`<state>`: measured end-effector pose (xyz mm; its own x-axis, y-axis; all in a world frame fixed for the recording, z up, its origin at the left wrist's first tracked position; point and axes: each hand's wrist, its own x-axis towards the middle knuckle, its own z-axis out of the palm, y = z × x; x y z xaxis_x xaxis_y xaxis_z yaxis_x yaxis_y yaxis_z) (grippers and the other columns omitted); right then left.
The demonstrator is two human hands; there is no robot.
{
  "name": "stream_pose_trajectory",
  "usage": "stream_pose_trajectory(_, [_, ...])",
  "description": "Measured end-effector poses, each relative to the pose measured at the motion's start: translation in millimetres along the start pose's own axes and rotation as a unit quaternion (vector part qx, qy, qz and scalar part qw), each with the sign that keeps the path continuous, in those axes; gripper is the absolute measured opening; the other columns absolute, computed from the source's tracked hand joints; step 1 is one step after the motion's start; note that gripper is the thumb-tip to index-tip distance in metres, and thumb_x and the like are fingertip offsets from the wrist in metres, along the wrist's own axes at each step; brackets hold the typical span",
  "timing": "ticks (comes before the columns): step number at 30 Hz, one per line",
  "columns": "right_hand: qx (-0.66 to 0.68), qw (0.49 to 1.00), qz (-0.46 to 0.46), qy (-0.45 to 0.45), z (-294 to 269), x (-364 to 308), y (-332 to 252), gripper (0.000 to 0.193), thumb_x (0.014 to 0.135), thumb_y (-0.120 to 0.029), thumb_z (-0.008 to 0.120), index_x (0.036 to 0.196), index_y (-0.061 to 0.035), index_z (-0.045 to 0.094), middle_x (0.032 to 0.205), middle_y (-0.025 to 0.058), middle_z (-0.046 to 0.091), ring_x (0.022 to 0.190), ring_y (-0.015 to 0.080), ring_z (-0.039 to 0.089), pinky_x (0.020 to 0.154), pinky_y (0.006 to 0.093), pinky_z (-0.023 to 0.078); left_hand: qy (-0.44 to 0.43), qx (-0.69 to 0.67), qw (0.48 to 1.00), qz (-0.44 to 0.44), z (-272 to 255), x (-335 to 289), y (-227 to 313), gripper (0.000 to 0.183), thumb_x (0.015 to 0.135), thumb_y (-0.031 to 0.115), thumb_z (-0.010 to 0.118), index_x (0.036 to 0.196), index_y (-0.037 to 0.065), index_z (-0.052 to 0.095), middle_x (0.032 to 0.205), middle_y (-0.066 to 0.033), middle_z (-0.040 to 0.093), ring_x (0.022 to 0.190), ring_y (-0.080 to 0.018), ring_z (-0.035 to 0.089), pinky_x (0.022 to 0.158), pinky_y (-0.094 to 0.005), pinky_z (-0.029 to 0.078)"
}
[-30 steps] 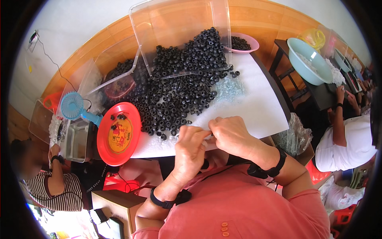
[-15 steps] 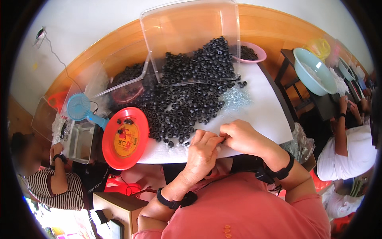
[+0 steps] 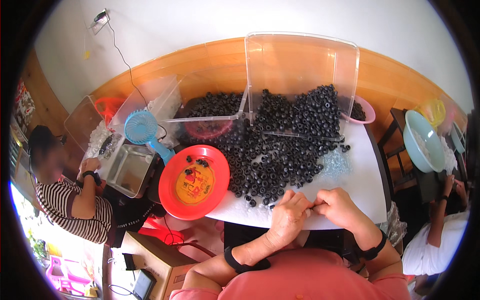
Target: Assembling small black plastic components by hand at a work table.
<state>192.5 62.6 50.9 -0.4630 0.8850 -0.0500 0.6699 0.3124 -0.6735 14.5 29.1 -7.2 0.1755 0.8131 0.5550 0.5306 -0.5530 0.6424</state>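
Observation:
My left hand (image 3: 289, 218) and my right hand (image 3: 337, 209) meet fingertip to fingertip over the front edge of the white table. Both are closed in a pinch, and whatever lies between the fingers is too small and covered to name. Just beyond them spreads a heap of small black ring-shaped parts (image 3: 277, 167), spilling from a clear plastic bin (image 3: 300, 75) tipped on its side. A small pile of clear, glassy bits (image 3: 336, 164) lies right of the heap. At the left, a red plate (image 3: 220, 167) carries a few black parts.
Beside the plate stand a blue handheld fan (image 3: 141, 126) and a metal tray (image 3: 129, 170). A second clear bin (image 3: 215, 75) holds more black parts, as does a pink bowl (image 3: 369, 115). One person (image 3: 75, 205) works at the left, another (image 3: 435, 245) at the right near a light-blue basin (image 3: 419, 145).
The whole view has shifted, so the table and its things appear farther right and lower. My hands stay pinched together at the table's front edge.

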Motion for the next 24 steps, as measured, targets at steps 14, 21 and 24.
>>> stream_pose_trajectory(14, [-0.05,0.996,-0.054,0.041,4.3,-5.3,16.8,0.009,0.077,-0.01,0.069,0.08,-0.0043,0.064,0.074,0.0155,0.068,0.069,0.0364,0.067,0.061,0.0449,0.051,-0.04,0.013,0.998,0.046,6.9,6.0,-0.7,0.02,0.069,0.002,0.072,0.087,0.006,0.063,0.088,-0.0058,0.057,0.083,-0.0266,0.055,0.069,-0.0382,0.049])
stream_pose_trajectory(21, [-0.082,0.995,-0.062,0.004,21.7,21.8,18.1,0.008,0.076,-0.02,0.065,0.079,-0.0122,0.065,0.072,0.0152,0.067,0.07,0.0396,0.066,0.061,0.0527,0.048,-0.068,0.065,0.991,0.097,-3.6,15.5,-7.3,0.01,0.066,-0.003,0.06,0.074,0.003,0.057,0.074,-0.0131,0.053,0.071,-0.0341,0.05,0.064,-0.0453,0.039])
stream_pose_trajectory(24, [-0.066,0.997,-0.028,-0.022,14.5,21.8,14.8,0.012,0.075,-0.019,0.065,0.08,-0.0079,0.066,0.076,0.0155,0.068,0.075,0.0398,0.066,0.065,0.0518,0.048,-0.078,0.033,0.993,0.078,-0.6,17.9,-6.2,0.011,0.066,-0.002,0.063,0.077,0.001,0.061,0.079,-0.0125,0.056,0.077,-0.0331,0.052,0.066,-0.0444,0.043])
